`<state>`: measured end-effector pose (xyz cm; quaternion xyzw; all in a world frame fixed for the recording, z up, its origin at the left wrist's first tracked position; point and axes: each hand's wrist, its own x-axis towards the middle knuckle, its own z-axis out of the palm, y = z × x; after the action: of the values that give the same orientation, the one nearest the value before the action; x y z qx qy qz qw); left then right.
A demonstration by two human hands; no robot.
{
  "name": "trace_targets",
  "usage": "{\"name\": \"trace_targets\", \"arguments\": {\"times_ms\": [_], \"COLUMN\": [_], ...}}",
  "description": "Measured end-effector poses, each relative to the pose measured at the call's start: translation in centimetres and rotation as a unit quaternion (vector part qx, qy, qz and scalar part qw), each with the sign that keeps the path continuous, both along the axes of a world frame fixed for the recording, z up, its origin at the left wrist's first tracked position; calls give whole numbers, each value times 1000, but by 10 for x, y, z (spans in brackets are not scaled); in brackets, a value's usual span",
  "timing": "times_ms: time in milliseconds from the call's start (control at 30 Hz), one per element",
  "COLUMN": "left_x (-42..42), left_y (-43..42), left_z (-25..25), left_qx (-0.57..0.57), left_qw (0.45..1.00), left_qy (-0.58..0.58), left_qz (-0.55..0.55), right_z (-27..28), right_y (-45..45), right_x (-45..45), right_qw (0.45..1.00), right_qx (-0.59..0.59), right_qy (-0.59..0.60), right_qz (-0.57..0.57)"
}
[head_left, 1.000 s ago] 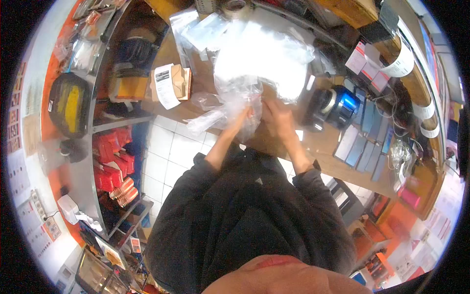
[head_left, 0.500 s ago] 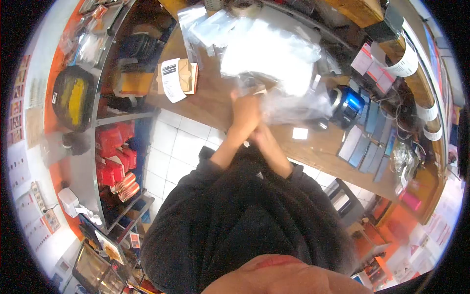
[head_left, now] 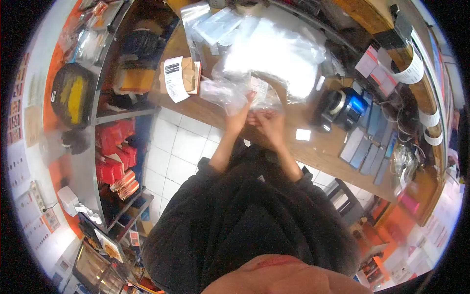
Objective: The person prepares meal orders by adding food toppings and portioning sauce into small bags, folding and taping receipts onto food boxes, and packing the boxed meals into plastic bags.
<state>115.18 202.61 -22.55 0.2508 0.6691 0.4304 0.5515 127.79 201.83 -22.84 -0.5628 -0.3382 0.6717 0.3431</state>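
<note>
A clear plastic bag [head_left: 223, 91] is held above the table edge, with a pale packet with printing [head_left: 259, 87] showing through or against it. My left hand [head_left: 237, 117] is closed on the plastic at the left of this packet, its thumb pointing up along it. My right hand [head_left: 270, 123] has its fingers curled and pinching the lower right edge of the same plastic. Beyond both hands lies a bright pile of clear plastic bags [head_left: 274, 54].
Brown boxes [head_left: 190, 73] with a printed label stand left on the wooden table [head_left: 293, 120]. To the right are a black device with a blue screen [head_left: 353, 105], a small white square [head_left: 303, 134] and several flat grey boxes [head_left: 360, 152]. Shelves with red packages [head_left: 115, 142] stand at the left.
My hands, close together before, have moved apart. The plastic that trailed to the right now spreads to the left and between the hands, and the printed packet shows more plainly.
</note>
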Motion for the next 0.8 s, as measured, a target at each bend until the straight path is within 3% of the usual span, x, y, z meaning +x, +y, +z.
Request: {"name": "trace_targets", "arguments": {"times_ms": [33, 133, 200, 267, 333, 367, 433, 567, 633, 800], "left_x": [0, -1, -4, -4, -4, -4, -5, -7, -8, -2], "left_y": [0, -2, -7, -5, 1, 0, -1, 0, 0, 4], "left_z": [-15, -30, -72, -66, -50, -42, -29, -16, -12, -3], "left_qx": [108, 81, 129, 177, 133, 133, 146, 171, 130, 98], "left_qw": [989, 983, 963, 936, 929, 929, 982, 979, 991, 994], "left_qy": [95, 151, 218, 282, 326, 326, 102, 93, 17, 55], "left_qz": [-33, -66, -91, -115, -116, -112, -66, -60, -36, 9], "right_z": [18, 16, 18, 30, 16, 7, -4, 8, -2, 1], "right_y": [4, 34, 47, 47, 44, 43, 44, 53, 55, 52], "right_x": [6, 33, 29, 18, 13, 10, 1, 1, 8, 11], "right_qw": [987, 990, 984, 978, 974, 969, 972, 977, 975, 958], "right_qx": [51, 32, 75, 133, 170, 204, 201, 179, 175, 216], "right_qy": [-123, -37, -80, -129, -127, -123, -109, -99, -110, -150], "right_qz": [93, 133, 138, 96, 81, 66, 48, 53, 87, 111]}}
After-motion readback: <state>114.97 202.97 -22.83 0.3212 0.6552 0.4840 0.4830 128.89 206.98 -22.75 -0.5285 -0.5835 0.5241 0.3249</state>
